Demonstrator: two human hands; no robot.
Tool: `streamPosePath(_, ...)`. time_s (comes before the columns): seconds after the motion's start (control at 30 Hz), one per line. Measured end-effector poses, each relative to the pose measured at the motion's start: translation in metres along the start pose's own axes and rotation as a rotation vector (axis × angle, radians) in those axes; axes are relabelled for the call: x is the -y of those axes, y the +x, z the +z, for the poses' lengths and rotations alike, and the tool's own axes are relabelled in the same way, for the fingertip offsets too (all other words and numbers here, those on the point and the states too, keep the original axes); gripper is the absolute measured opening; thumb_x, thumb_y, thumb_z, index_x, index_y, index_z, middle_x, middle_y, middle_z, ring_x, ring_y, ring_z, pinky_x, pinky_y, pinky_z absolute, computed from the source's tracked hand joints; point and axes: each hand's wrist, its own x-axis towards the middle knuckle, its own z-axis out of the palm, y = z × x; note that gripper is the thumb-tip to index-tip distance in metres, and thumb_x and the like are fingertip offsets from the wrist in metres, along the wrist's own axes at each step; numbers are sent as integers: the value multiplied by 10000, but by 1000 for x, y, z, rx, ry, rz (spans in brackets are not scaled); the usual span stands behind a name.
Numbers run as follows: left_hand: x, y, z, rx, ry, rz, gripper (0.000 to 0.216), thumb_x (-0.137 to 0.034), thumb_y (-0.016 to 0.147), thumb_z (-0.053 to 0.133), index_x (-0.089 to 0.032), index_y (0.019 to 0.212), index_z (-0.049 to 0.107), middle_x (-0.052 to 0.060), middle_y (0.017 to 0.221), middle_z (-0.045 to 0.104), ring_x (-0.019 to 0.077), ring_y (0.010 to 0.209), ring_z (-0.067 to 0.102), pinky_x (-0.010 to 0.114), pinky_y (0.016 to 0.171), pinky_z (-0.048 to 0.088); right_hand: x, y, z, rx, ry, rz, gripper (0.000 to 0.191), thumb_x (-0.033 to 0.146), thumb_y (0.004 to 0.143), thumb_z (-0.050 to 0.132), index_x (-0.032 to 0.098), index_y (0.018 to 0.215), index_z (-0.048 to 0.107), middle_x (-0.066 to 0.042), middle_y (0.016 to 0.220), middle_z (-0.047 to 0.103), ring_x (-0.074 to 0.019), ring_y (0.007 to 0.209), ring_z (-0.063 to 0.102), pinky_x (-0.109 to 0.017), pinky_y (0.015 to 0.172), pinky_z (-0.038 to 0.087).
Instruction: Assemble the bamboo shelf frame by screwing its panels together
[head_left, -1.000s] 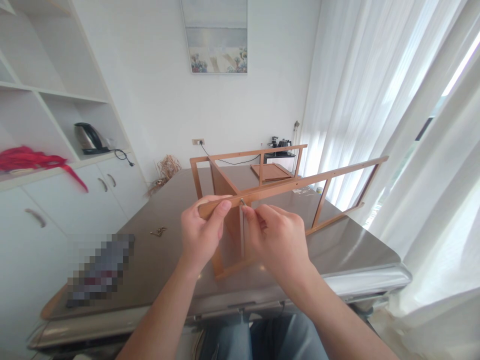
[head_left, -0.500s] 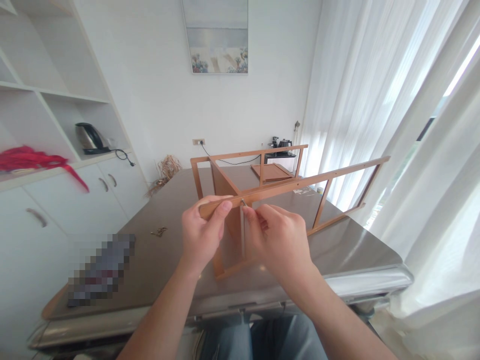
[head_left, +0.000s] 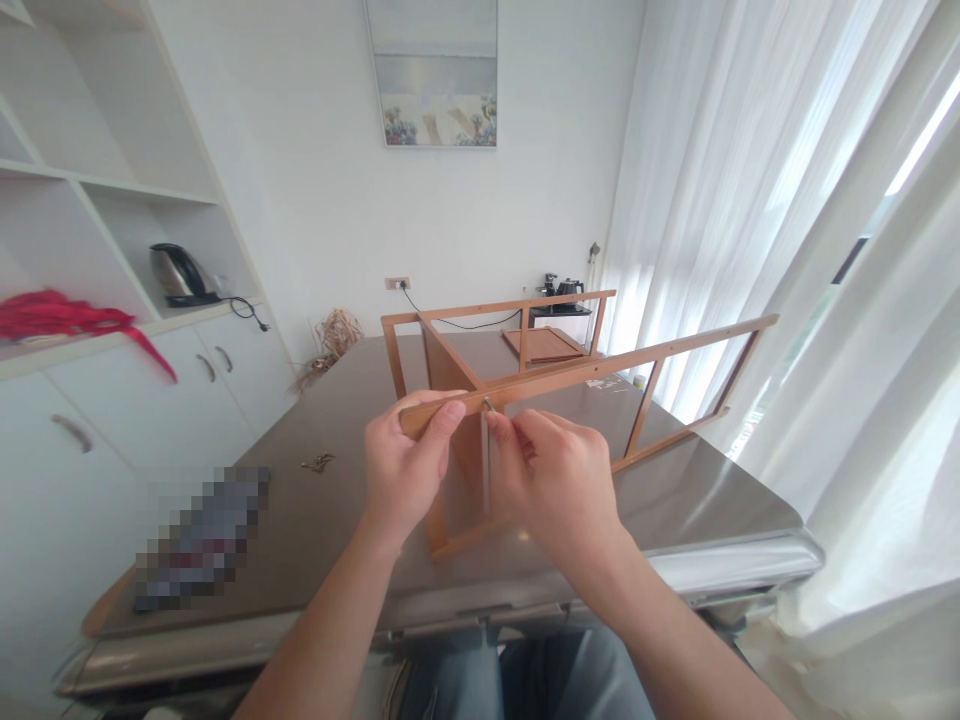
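Observation:
A wooden shelf frame [head_left: 570, 372] lies on its side on the grey table [head_left: 690, 500], its rails running away to the right. My left hand [head_left: 405, 470] grips the near end of the upper rail, thumb on top. My right hand [head_left: 559, 480] is closed in a pinch on a small metal screw [head_left: 487, 405] at the rail's near side, just right of my left thumb. A vertical wooden panel [head_left: 450, 375] of the frame stands behind my hands.
Small metal hardware [head_left: 317, 463] lies on the table to the left, near a blurred-out object [head_left: 199, 535]. A loose wooden board [head_left: 544, 343] rests at the table's far end. White cabinets with a kettle [head_left: 174, 272] stand left; curtains hang right.

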Motion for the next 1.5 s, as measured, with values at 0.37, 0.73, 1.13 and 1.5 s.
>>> streamPosePath(0.37,38,-31,-8,-16,109,10,344,-470,968,557,-157,975,698,-37,527,566,105,431,522,230,466,433,-3,2,-1,57,-4,-81,248,286,1008,484,204,798,587,22,673,587,-115,613,523,-266,566,264)
streamPosePath(0.73,74,-67,-22,121,109,-183,496,-490,1026,414,-175,701,617,18,588,677,149,585,650,270,652,483,-16,8,-3,-5,-24,-317,202,177,974,489,187,802,594,20,642,541,-113,576,475,-268,547,278)
streamPosePath(1.13,90,-85,-40,179,427,-177,290,-479,938,587,-211,921,698,33,917,746,217,911,683,317,816,486,-51,-54,0,121,425,209,216,366,969,594,209,848,679,10,683,625,-103,595,525,-239,601,382)
streamPosePath(1.5,82,-70,-44,466,560,-286,132,-338,779,761,-260,871,813,34,902,783,245,875,725,350,828,532,-80,-94,45,361,743,471,379,511,987,517,189,849,660,10,589,634,-126,483,597,-214,474,471)
